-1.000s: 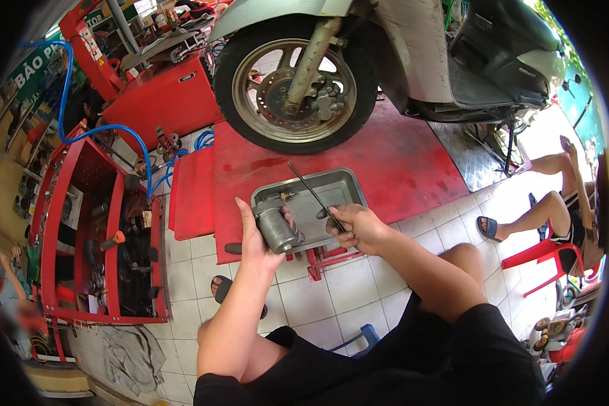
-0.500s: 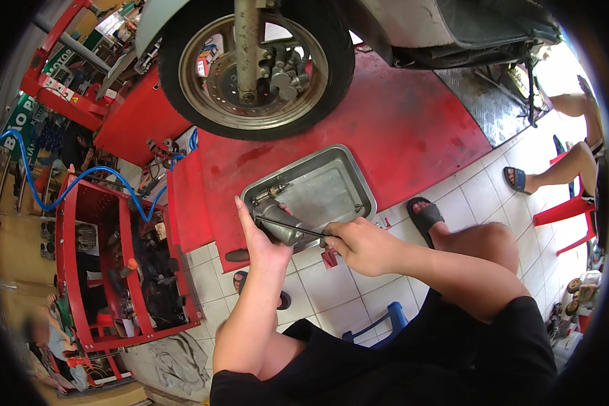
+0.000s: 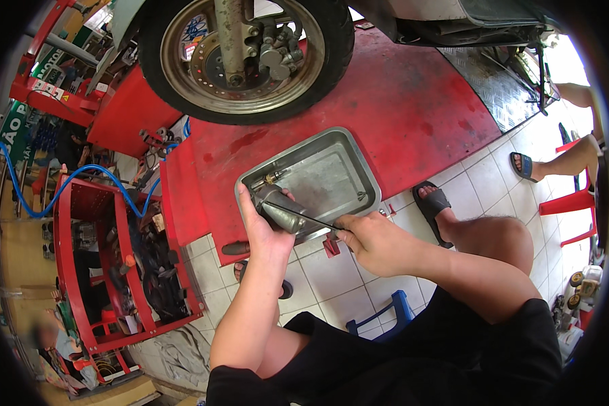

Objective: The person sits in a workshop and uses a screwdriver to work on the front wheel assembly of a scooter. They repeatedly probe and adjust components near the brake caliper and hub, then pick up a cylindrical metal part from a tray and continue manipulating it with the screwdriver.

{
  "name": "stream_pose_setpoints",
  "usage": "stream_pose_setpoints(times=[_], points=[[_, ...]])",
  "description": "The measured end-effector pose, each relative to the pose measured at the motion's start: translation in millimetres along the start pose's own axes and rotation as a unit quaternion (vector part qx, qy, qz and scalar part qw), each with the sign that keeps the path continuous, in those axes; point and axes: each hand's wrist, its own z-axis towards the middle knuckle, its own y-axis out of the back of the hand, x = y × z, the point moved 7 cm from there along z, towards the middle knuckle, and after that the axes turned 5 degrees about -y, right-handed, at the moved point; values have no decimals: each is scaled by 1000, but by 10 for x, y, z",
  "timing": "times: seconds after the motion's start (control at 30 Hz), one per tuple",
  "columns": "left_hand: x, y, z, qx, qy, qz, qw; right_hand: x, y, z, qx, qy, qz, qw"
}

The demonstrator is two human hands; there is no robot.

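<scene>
My left hand (image 3: 265, 237) is wrapped round a grey metal cylinder (image 3: 285, 215), held tilted over the near left part of a metal tray (image 3: 367, 162). A thin dark rod (image 3: 318, 222) runs along the cylinder's side, and my right hand (image 3: 372, 242) grips its near right end. The rod's far end lies by the cylinder near my left thumb; I cannot tell what kind of tool it is. Inside the tray, a shaft-like metal part (image 3: 272, 178) lies at the far left, and a small dark piece (image 3: 362, 196) lies at the right.
The tray stands on a red lift platform (image 3: 413, 101) under a scooter's front wheel (image 3: 233, 101). A dark handle (image 3: 235, 248) sticks out near the platform's edge. To the left stands a red tool cart (image 3: 135, 284) with a blue hose (image 3: 95, 172). Another person's foot (image 3: 526, 167) is at right.
The whole view has shifted slightly. My right hand and the rod have drawn a little away from the cylinder, to the right. My left hand keeps its hold.
</scene>
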Motion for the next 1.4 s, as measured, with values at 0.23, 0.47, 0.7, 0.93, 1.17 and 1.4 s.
stream_pose_setpoints(times=[0.23, 0.47, 0.7, 0.93, 1.17, 1.4], points=[[-28, 13, -5, 15, -8, -9, 1000, -195, -271, 29, 167, -144, 287, 932], [4, -40, 5, 69, 20, -18, 997, -160, -431, -136, 268, -267, 518, 768], [78, -84, -45, 110, 7, -54, 992, -191, -559, -183, 282, -269, 493, 778], [42, 12, -26, 48, -16, -17, 999, -141, -252, -1, 124, -98, 96, 983], [88, -71, -54, 79, -10, 46, 996, -28, -318, -73, 314, -136, 241, 909], [209, -102, -65, 92, 21, 78, 992, -107, -162, -44, 269, -154, 132, 942]])
